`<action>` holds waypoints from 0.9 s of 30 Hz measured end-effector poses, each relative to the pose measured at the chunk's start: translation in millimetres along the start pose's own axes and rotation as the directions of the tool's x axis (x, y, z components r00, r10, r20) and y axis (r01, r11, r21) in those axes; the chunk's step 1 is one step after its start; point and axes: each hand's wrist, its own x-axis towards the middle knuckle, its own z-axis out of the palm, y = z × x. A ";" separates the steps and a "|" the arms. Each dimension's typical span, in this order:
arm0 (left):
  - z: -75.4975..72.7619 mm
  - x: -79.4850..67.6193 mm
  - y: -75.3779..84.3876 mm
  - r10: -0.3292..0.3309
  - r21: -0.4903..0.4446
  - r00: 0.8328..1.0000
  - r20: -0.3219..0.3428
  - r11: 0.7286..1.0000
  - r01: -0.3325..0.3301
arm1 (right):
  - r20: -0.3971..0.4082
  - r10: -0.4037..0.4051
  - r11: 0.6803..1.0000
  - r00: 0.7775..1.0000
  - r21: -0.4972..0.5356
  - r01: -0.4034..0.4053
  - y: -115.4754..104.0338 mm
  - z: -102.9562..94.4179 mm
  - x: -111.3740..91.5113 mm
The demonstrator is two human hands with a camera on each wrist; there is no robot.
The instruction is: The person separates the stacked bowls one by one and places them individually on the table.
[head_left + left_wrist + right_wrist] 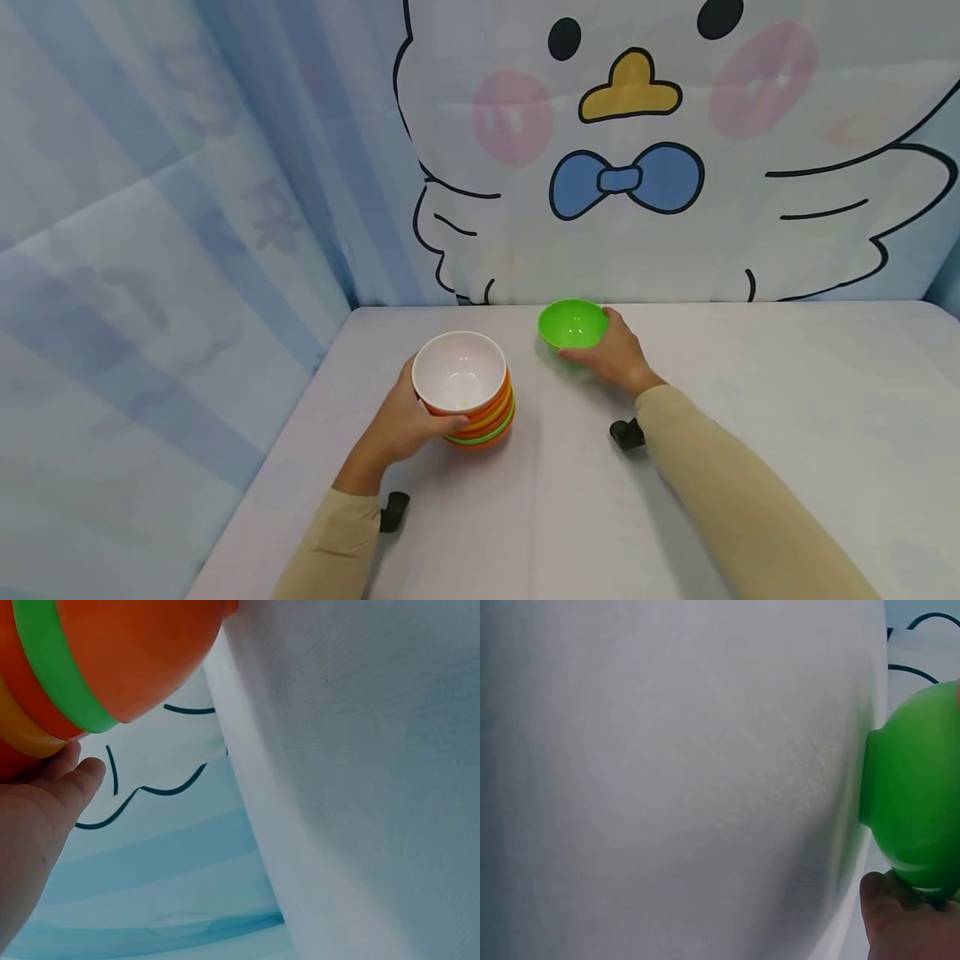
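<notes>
1. My left hand point(401, 421) is curled round a stack of nested bowls point(498, 414), gripping it from about 8 o'clock. The thumb lies across the near side, at roughly 6 o'clock; the spread between thumb and fingers is wide, about as wide as the stack itself.
2. Topmost in that stack is a white bowl point(459, 375), its opening facing up and tilted a little toward me. Orange, yellow and green layers show beneath it, and the lowest is an orange bowl point(142, 660). I cannot tell whether its base touches the table.
3. My right hand point(618, 354) holds a bright green bowl point(572, 323) from about 4 o'clock, thumb at its 6 o'clock side and fingers at its 3 o'clock side, parted moderately on the rim and wall.
4. That green bowl is upright at 2 o'clock from the stack, near it but apart, close to the far edge of the white table point(787, 392). Its foot is at the surface or just above; I cannot tell which.
5. Tan sleeves point(720, 475) cover both my forearms.
6. At 12 o'clock, beyond the table, hangs a backdrop point(660, 250) with a cartoon bird wearing a blue bow tie point(621, 179).
</notes>
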 end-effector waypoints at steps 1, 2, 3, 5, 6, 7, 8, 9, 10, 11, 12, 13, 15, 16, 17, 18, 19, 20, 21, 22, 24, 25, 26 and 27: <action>-0.2 -0.1 0.8 -0.001 -0.001 1.000 0.001 1.000 0.001 | 0.001 0.003 1.000 1.000 0.004 -0.003 -0.2 0.1 1.2; -0.4 -0.1 1.1 0.001 -0.003 1.000 0.002 1.000 -0.001 | 0.001 0.004 1.000 1.000 0.005 -0.004 -0.5 0.1 2.4; -0.7 0.0 1.5 0.002 -0.003 1.000 0.001 1.000 -0.002 | 0.000 0.004 1.000 1.000 0.006 -0.004 -0.7 0.2 3.6; -1.3 0.2 2.3 0.008 -0.008 1.000 0.002 1.000 -0.008 | -0.005 0.001 1.000 1.000 0.010 -0.001 -1.6 0.4 6.0; -1.5 0.5 2.2 0.012 -0.010 1.000 0.003 1.000 -0.012 | -0.007 0.000 1.000 1.000 0.013 0.000 -2.0 0.6 7.2; -1.6 0.8 2.2 0.016 -0.014 1.000 0.003 1.000 -0.016 | -0.010 0.000 1.000 1.000 0.016 0.000 -2.3 0.8 8.2; -1.7 1.1 2.1 0.020 -0.015 1.000 0.003 1.000 -0.020 | -0.014 0.001 1.000 1.000 0.017 -0.001 -2.3 0.9 9.3; -1.6 1.3 1.9 0.023 -0.015 1.000 0.004 1.000 -0.023 | -0.018 0.002 1.000 1.000 0.018 -0.002 -2.4 1.1 10.1; -1.5 1.5 1.9 0.025 -0.016 1.000 0.004 1.000 -0.025 | -0.019 0.004 1.000 1.000 0.019 -0.003 -2.4 1.4 10.9; -1.4 1.5 1.8 0.026 -0.015 1.000 0.004 1.000 -0.026 | -0.021 0.005 1.000 1.000 0.020 -0.005 -2.2 1.5 11.5; -1.2 1.6 1.4 0.023 -0.013 1.000 0.003 1.000 -0.023 | -0.021 0.007 1.000 1.000 0.020 -0.007 -2.0 1.6 12.0; -1.1 1.4 1.4 0.021 -0.012 1.000 0.003 1.000 -0.021 | -0.020 0.008 1.000 1.000 0.018 -0.008 -1.8 1.6 12.3; -0.6 1.1 1.6 0.013 -0.008 1.000 0.000 1.000 -0.013 | -0.016 0.008 1.000 1.000 0.011 -0.008 -1.0 1.7 12.7; -0.5 0.8 2.1 0.009 -0.007 1.000 -0.002 1.000 -0.009 | -0.015 0.009 1.000 1.000 0.009 -0.009 -0.7 1.6 12.7; -0.3 0.7 2.1 0.007 -0.006 1.000 -0.003 1.000 -0.008 | -0.013 0.008 1.000 1.000 0.008 -0.008 -0.1 1.6 12.8; -0.1 0.6 2.1 0.005 -0.004 1.000 -0.003 1.000 -0.005 | -0.011 0.008 1.000 1.000 0.004 -0.008 0.4 1.7 12.7; 0.0 0.6 2.1 0.003 -0.003 1.000 -0.003 1.000 -0.003 | -0.009 0.006 1.000 1.000 0.001 -0.006 1.1 1.8 12.8; 0.1 0.7 2.0 0.000 0.001 1.000 -0.004 1.000 0.000 | -0.009 0.004 1.000 1.000 0.001 -0.004 1.7 2.1 12.6; 0.1 0.7 1.7 0.000 0.004 1.000 -0.004 1.000 0.000 | -0.007 0.001 1.000 1.000 0.004 -0.001 2.2 2.3 12.6; 0.1 0.6 1.4 0.000 0.005 1.000 -0.004 1.000 0.000 | -0.005 -0.005 1.000 1.000 0.006 0.005 2.6 2.7 12.4; 0.0 0.4 0.5 -0.002 0.007 1.000 -0.002 1.000 0.002 | 0.004 -0.022 1.000 1.000 0.007 0.022 2.9 3.6 12.0; -0.1 0.2 0.2 -0.002 0.006 1.000 0.000 1.000 0.002 | 0.010 -0.033 0.999 0.999 0.011 0.033 2.7 3.7 11.4; -0.2 -0.2 0.0 -0.001 0.007 1.000 0.000 1.000 0.001 | 0.014 -0.047 0.999 0.999 0.012 0.046 2.3 3.7 10.8; -0.2 -0.6 -0.2 0.003 0.005 1.000 0.001 1.000 -0.003 | 0.019 -0.059 0.998 0.998 0.006 0.059 1.5 3.3 9.9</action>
